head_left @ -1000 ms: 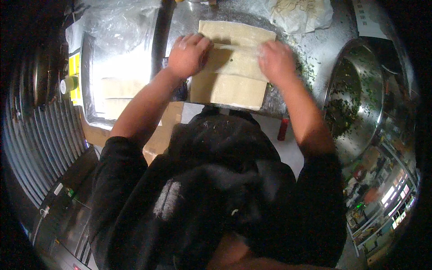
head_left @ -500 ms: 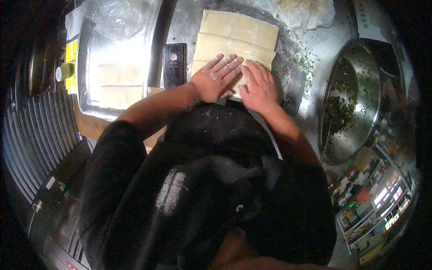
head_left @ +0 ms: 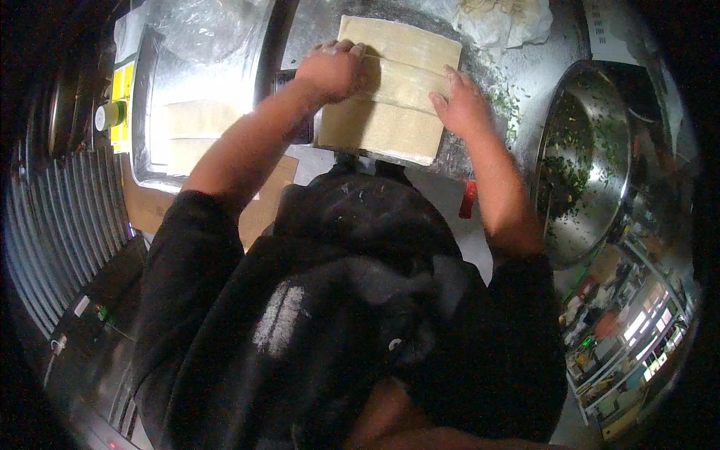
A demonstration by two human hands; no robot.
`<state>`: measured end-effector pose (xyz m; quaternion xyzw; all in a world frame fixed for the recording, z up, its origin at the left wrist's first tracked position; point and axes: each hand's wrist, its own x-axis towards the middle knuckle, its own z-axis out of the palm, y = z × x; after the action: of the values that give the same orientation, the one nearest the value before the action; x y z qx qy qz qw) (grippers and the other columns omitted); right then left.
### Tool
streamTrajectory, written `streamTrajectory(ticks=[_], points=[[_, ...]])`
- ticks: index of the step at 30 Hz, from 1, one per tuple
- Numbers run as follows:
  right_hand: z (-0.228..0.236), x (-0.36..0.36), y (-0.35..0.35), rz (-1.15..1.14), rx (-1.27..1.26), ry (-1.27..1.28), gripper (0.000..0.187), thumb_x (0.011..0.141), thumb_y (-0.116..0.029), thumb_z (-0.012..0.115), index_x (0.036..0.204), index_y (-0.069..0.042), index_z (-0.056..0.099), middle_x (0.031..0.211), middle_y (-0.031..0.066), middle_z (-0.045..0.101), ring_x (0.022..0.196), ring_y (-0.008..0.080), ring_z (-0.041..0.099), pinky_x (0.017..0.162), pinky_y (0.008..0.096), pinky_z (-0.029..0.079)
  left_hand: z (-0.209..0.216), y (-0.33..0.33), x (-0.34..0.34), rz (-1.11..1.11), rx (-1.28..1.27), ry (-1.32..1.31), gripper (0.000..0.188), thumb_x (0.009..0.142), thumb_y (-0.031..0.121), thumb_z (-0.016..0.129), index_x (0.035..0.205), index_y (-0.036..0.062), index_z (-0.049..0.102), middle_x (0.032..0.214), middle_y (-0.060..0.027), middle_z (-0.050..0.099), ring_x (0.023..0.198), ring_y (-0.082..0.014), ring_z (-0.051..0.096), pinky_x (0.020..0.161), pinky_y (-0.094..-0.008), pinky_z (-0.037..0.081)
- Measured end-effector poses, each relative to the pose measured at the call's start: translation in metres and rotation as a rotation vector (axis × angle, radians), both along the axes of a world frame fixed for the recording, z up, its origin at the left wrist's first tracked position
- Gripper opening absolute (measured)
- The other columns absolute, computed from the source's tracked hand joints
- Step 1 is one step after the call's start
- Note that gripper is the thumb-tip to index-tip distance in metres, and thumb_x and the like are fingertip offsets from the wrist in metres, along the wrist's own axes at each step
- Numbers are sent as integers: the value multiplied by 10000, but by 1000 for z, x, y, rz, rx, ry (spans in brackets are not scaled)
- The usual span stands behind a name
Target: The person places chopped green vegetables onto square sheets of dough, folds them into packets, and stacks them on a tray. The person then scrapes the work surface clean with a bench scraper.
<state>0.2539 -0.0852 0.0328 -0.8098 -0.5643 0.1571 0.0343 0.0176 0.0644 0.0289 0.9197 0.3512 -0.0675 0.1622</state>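
A pale, floured dough sheet point(head_left: 386, 124) lies on the steel table, with creases or overlapping edges running across it in bands. My left hand point(head_left: 328, 73) is at its far left edge, knuckles up and fingers curled in against the dough; the fingertips are partly hidden. At the right edge rests my right hand point(head_left: 466, 109), its fingers stretched forward and its thumb apart, touching the dough's side. Flour dusts the dough and the surface around it.
To the left, a metal tray point(head_left: 139, 112) holds pale dough pieces point(head_left: 199, 120) and clear plastic film point(head_left: 199, 26). A large steel bowl point(head_left: 551, 139) with chopped greens stands right. A crumpled white cloth point(head_left: 502, 21) lies at the back; a dark device point(head_left: 304, 133) sits beside the dough.
Both hands were flat and close together on the near part of the dough. They have moved apart and farther away to its two sides, uncovering the near band; the left fingers have curled.
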Motion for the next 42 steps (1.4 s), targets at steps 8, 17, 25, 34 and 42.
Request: streamTrajectory(ticks=[8,17,25,34,42], points=[[-8,21,22,-15,-147,208,628,740,-379,830,1215,-11,647,1198,201,659,1040,361,654,924,413,509,-5,22,11,129,-263,-2,620,654,368,803,1200,101,682,1182,-133,681,1069,-311,663,907,-423,539],[-29,3,-22,-359,134,522,502,791,-297,803,1138,31,650,999,172,734,931,236,708,800,360,534,-38,6,-15,368,-330,-68,684,732,487,779,1284,106,643,1184,-168,686,1073,-331,674,903,-419,542],[-7,-20,-24,-434,149,558,442,848,-197,721,1208,9,569,1041,223,700,898,352,700,774,436,557,15,-37,-16,417,-329,-221,304,840,261,684,1050,60,596,1073,-211,682,1024,-407,650,874,-467,523],[57,-13,-84,-408,-7,1947,626,886,-255,658,1414,-3,436,1299,172,610,1144,335,621,859,486,566,66,-97,-100,745,-1763,-1121,589,816,150,747,1341,10,520,1189,-142,673,1093,-303,658,961,-422,519],[39,-59,-64,-446,-376,2040,607,922,-283,624,1422,-5,421,1330,188,587,1123,370,630,776,527,587,38,-113,-141,892,-1714,-998,463,870,199,728,1281,24,607,1201,-121,689,1075,-250,671,921,-402,529]])
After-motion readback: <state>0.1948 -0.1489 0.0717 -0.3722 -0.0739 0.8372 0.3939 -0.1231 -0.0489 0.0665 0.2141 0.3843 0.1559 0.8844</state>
